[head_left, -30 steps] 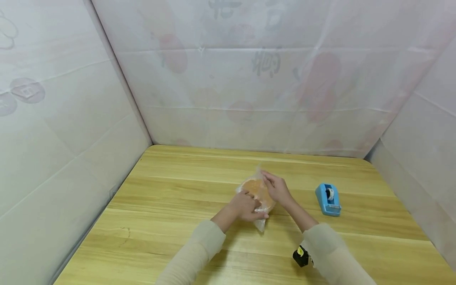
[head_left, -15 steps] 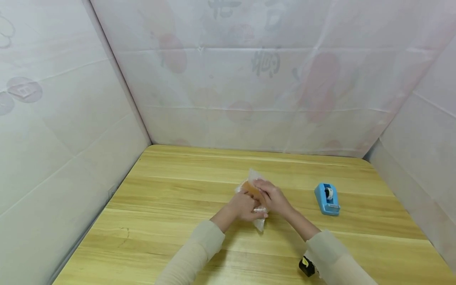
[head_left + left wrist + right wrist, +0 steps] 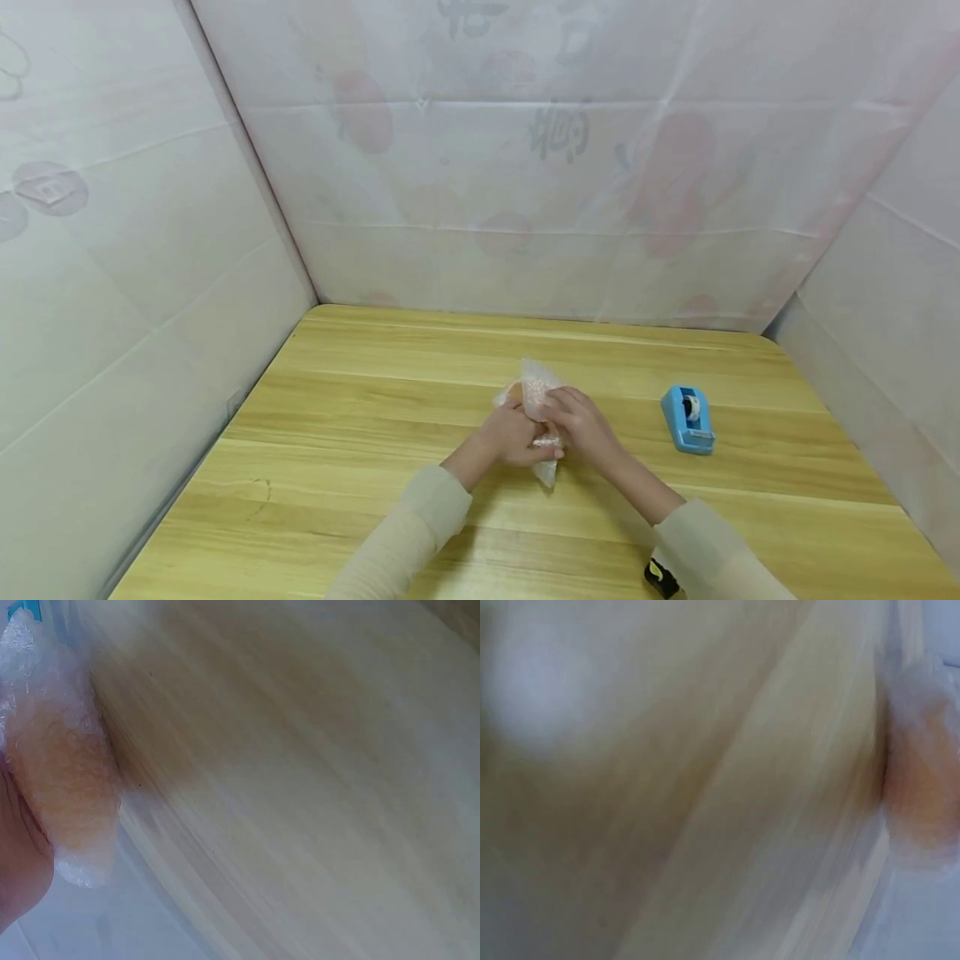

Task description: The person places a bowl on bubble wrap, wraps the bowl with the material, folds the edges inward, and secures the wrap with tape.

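My right fingers [image 3: 562, 405] clamp bubble wrap [image 3: 537, 383] over an orange item [image 3: 515, 392] on the counter [image 3: 360, 433]; left hand [image 3: 510, 435] touches it, finger grip unclear.

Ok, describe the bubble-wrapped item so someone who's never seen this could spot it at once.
On the wood-grain table, find where the left hand and right hand are close together. Partly covered by them is an orange item in bubble wrap. Its crinkled, translucent covering sets it apart from the blue tape dispenser.
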### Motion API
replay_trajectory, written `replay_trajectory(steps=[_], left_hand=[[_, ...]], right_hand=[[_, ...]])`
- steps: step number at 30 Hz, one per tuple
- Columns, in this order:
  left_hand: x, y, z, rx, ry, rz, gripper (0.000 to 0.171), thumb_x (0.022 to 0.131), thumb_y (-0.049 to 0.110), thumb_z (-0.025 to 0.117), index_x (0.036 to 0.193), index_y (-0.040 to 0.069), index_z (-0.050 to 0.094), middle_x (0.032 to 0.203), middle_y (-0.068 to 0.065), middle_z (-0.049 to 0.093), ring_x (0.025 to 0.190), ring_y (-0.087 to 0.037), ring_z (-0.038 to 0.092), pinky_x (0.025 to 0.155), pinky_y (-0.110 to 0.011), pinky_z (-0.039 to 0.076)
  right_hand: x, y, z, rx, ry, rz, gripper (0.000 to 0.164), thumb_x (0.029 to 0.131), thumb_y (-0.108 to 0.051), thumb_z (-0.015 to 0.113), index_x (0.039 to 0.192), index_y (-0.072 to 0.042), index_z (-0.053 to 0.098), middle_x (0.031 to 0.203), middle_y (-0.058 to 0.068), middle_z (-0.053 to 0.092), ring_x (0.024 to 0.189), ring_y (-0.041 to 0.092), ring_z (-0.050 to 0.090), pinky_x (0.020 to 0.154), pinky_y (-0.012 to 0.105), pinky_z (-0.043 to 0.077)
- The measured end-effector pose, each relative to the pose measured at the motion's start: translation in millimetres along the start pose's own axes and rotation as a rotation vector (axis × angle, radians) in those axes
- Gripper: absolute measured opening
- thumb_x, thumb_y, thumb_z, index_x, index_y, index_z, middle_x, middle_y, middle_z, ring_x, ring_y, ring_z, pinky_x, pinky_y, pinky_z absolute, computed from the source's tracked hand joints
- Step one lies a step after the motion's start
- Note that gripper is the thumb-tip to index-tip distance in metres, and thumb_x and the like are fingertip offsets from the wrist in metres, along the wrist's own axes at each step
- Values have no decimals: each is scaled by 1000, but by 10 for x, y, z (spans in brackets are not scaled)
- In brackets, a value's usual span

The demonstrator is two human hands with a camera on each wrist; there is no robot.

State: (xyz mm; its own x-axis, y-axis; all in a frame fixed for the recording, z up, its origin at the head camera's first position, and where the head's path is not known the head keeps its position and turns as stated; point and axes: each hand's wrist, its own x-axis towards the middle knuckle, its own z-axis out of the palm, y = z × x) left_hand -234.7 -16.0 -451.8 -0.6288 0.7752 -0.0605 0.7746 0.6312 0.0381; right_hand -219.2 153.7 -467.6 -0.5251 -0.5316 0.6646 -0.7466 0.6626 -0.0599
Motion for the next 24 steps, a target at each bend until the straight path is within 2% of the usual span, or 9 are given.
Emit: replay_trajectory(steps=[2,4,7,11,14,18,21,24], left_hand=[[-2,-4,13,18,8,4,58,92,64,29,125,25,58,98,8,71,109,-8,60,111,-37,28],[-10,-7,19,32,10,8,59,92,63,28,128,25,55,104,7,70,111,-9,59,112,-37,27],[-20,-14,18,25,14,15,59,92,62,28,132,25,52,119,6,65,118,-10,55,112,-37,26],[-34,-31,14,-19,43,40,57,93,60,32,127,22,56,122,5,63,121,-12,52,112,-39,27],[-51,-50,4,-35,79,72,54,93,59,35,119,19,62,120,5,64,120,-14,51,112,-37,28],[-92,-82,3,0,123,137,51,93,53,40,118,15,63,130,0,57,127,-17,47,114,-37,25],[-122,-104,28,80,238,203,46,91,50,46,111,13,66,126,-2,60,123,-17,52,112,-36,30],[-141,-112,60,161,415,235,44,88,50,52,102,12,68,109,0,66,106,-13,59,103,-29,40]], right_hand=[[-7,-9,-17,-17,2,5,22,66,5,74,86,-3,73,94,13,69,93,31,64,82,42,53],[2,-28,-44,-18,-32,24,21,67,2,76,87,-3,73,92,11,71,91,28,67,81,39,54],[39,-62,-92,-21,-140,79,22,71,-2,75,92,-5,73,95,9,72,93,26,67,84,39,53],[107,-81,-128,-35,-299,147,22,76,-7,73,98,-7,73,99,8,72,95,25,67,81,38,54],[164,-70,-130,-74,-375,148,17,77,-9,71,94,-10,73,95,5,72,87,22,68,71,34,55],[230,-60,-129,-132,-443,121,5,77,-10,71,80,-13,71,79,-1,70,65,14,63,55,25,49],[261,-68,-135,-164,-489,131,4,77,-14,71,73,-14,69,69,-4,65,56,10,55,49,22,43],[290,-79,-144,-190,-527,158,12,76,-21,71,67,-14,68,61,-5,61,51,8,49,47,21,41]])
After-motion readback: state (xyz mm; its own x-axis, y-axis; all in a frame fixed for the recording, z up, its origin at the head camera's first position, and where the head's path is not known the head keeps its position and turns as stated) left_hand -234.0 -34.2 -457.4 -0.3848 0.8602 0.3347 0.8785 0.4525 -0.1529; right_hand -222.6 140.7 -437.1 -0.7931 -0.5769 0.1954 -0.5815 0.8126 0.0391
